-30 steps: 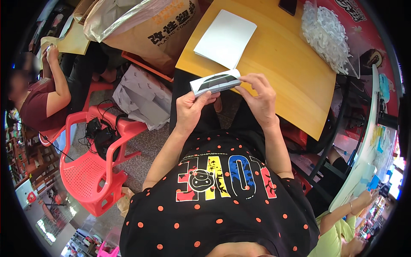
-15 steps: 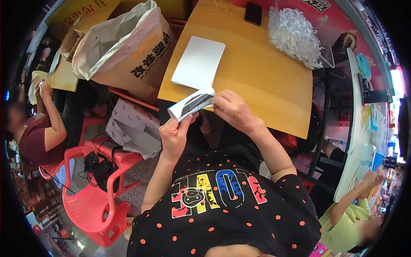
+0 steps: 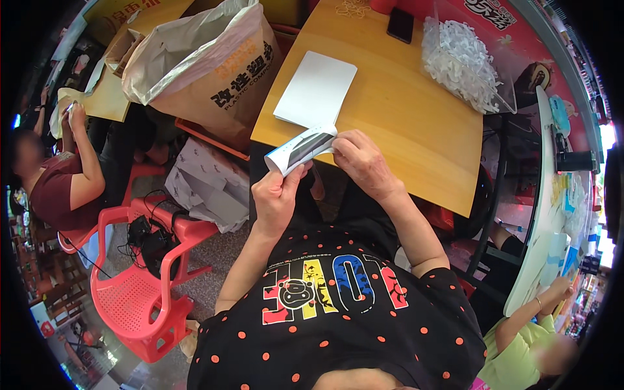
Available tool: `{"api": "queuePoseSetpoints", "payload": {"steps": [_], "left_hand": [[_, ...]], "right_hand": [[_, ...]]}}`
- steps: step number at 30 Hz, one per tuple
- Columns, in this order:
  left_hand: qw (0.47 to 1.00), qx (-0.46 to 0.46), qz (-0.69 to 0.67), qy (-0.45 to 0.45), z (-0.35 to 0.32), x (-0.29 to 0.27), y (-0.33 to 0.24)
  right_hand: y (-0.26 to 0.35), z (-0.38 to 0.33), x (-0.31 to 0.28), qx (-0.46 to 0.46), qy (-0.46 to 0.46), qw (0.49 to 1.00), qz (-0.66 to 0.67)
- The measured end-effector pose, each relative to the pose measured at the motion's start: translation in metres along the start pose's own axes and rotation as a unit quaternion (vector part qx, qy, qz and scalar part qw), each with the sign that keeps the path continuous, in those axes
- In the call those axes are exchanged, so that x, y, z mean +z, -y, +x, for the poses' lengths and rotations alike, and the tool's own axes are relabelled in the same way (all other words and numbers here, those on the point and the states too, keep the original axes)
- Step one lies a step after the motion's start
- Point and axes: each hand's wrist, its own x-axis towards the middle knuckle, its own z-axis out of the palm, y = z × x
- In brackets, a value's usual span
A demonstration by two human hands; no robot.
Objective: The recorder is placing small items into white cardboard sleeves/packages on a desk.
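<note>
Fingers of the left hand (image 3: 276, 195) pinch the lower left end of a curled, glossy white paper with a dark grey printed picture (image 3: 301, 149), the thumb lying along its near edge. Bent fingers of the right hand (image 3: 366, 164) pinch its right end. The curled paper is held up between both hands at the near edge of a yellow-brown wooden table (image 3: 416, 153), close to a corner of a stack of plain white paper sheets with rounded corners (image 3: 316, 90). Its small print is too fine to read.

Large black characters, with a line of Latin capitals beneath and orange print above, mark a tall beige woven sack (image 3: 198, 88) left of the table. Red characters run across a yellow board (image 3: 135, 13) at upper left, and black-and-white lettering sits on a red wall panel (image 3: 520, 38) at upper right. Big red, yellow and blue letters with a cartoon animal face cover the person's black, orange-dotted T-shirt (image 3: 351, 338). On the table lie a clear plastic box (image 3: 509, 94) of white curled strips (image 3: 460, 65) and a black phone (image 3: 400, 25).
</note>
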Motion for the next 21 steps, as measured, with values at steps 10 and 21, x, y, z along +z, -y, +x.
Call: {"api": "queuePoseSetpoints", "payload": {"steps": [10,21], "left_hand": [[0.999,0.037,0.029,-0.008,0.001,-0.001,0.001],[0.985,0.127,0.111,0.034,0.007,-0.014,0.007]], "right_hand": [[-0.003,-0.003,0.009,0.05,-0.008,0.998,0.029],[-0.012,0.009,-0.026,0.337,0.079,0.901,0.262]]}}
